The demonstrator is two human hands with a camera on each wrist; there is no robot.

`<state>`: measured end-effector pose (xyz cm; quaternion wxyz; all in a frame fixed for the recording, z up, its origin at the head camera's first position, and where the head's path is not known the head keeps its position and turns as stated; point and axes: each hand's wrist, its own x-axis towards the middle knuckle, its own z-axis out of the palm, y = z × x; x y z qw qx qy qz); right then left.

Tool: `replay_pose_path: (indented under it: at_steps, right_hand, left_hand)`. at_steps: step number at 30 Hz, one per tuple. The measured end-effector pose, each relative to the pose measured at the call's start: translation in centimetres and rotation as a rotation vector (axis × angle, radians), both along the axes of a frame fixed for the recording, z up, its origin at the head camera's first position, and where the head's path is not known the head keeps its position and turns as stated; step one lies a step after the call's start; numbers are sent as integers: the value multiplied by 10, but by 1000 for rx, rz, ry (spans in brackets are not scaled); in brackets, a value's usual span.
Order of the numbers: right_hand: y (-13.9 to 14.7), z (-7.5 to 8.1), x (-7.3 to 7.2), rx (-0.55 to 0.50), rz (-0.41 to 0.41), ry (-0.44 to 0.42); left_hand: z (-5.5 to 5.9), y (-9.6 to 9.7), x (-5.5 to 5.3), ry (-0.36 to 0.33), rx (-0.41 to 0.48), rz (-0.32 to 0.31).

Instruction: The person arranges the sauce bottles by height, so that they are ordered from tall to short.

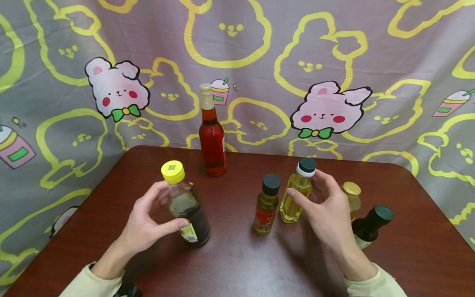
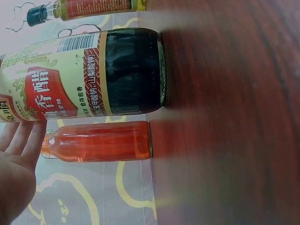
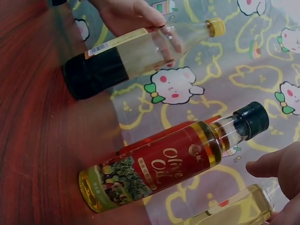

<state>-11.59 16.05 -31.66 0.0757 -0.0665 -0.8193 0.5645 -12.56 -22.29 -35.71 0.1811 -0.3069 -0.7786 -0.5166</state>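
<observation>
My left hand [image 1: 146, 225] is around a vinegar bottle [image 1: 189, 212] with a yellow cap and dark liquid. The thumb lies along its near side and the fingers are behind the glass. In the left wrist view, the fingers meet the bottle's cream-and-red label. At right, my right hand [image 1: 330, 210] is around a clear bottle of pale yellow oil [image 1: 297, 187] with a dark cap and white collar. The right wrist view shows a gap between the thumb [image 3: 267, 164] and this bottle. Just left of it stands an olive oil bottle [image 3: 159, 164] with a red label.
A tall bottle of red liquid [image 1: 212, 144] stands at the back of the brown table [image 1: 237, 264]. Beyond my right hand are a gold-capped bottle [image 1: 351, 196] and a dark bottle with a green cap [image 1: 371, 225]. A patterned curtain [image 1: 245, 86] hangs behind the table.
</observation>
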Motion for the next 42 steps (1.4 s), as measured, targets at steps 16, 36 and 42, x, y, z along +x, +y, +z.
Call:
replay_pose_path:
  at_steps: [16, 36, 42]
  right_hand:
    - [1, -13, -2, 49, -6, -20]
    - [3, -13, -6, 64, 2, -13]
    - [4, -14, -6, 70, 4, -8]
  left_hand:
    - [-7, -2, 2, 13, 6, 23]
    - [-8, -4, 1, -57, -24, 42]
    - [-5, -3, 1, -83, -2, -39]
